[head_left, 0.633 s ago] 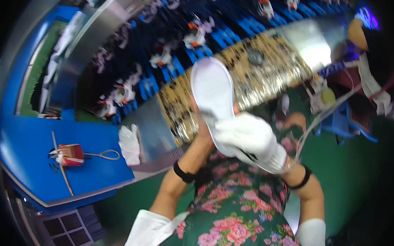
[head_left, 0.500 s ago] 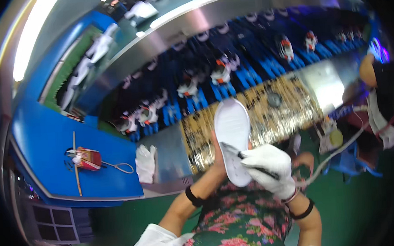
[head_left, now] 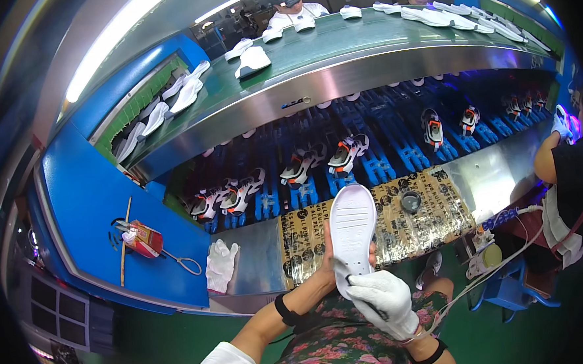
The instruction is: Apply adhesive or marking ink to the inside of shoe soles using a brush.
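Note:
A white shoe sole stands upright over the near edge of the bench, its ribbed inner face toward me. My bare left hand is closed round it from behind, fingers showing at both sides. My right hand, in a white knitted glove, is closed on a brush with a dark handle. The grey brush tip lies at the lower left rim of the sole; whether it touches is hard to tell. Beyond the sole, a small dark round dish rests on a taped cardboard mat.
Shoe uppers sit on blue racks behind the bench. Above runs a green conveyor carrying white soles. A white glove lies at left, near a red container on a blue panel. A co-worker's arm is at right.
My view has tilted up, so more of the conveyor shows. The brush has moved from the sole's middle toward its lower left rim. Both hands keep their hold.

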`<state>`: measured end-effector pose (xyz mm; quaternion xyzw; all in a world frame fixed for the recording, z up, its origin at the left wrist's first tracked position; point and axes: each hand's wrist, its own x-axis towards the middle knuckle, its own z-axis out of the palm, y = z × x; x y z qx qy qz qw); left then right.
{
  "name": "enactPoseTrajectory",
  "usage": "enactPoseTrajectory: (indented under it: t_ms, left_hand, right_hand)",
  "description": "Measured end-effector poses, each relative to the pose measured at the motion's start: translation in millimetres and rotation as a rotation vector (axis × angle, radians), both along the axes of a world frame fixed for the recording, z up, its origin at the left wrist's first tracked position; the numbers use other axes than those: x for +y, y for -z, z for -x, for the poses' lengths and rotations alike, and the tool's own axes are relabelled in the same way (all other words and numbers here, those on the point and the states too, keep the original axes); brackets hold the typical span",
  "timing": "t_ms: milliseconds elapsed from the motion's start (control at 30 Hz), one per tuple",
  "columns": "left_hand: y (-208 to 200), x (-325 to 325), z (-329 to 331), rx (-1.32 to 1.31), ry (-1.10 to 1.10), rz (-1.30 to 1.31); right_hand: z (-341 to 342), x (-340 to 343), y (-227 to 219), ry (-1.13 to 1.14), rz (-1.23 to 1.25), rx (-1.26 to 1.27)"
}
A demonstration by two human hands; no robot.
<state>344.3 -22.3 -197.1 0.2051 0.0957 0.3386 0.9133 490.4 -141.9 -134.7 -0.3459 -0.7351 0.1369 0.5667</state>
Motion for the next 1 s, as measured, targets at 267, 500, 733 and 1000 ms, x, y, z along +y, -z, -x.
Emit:
enactPoseTrajectory:
  t_ms: [267,500,733,1000]
  left_hand:
    - [5.3,8.8,1.2,0.038,0.011,-0.014]
    - [-8.9,29.7,-3.3,0.046,0.104,0.094]
    - [4.3,39.0,-11.5,-0.083,0.116,-0.024]
    - [12.0,52.4,-9.9,-0.147,0.435,-0.161]
  right_hand:
    - [-0.5,-1.7,14.6,0.164,-0.071,-0.097]
    - [-11.9,4.9,22.9,-0.043,0.094,0.184]
    - [-2.2,-5.5,31.8,-0.005,0.045,0.03]
    - [-6.8,1.3,42.0,0.041,-0.076,-0.1]
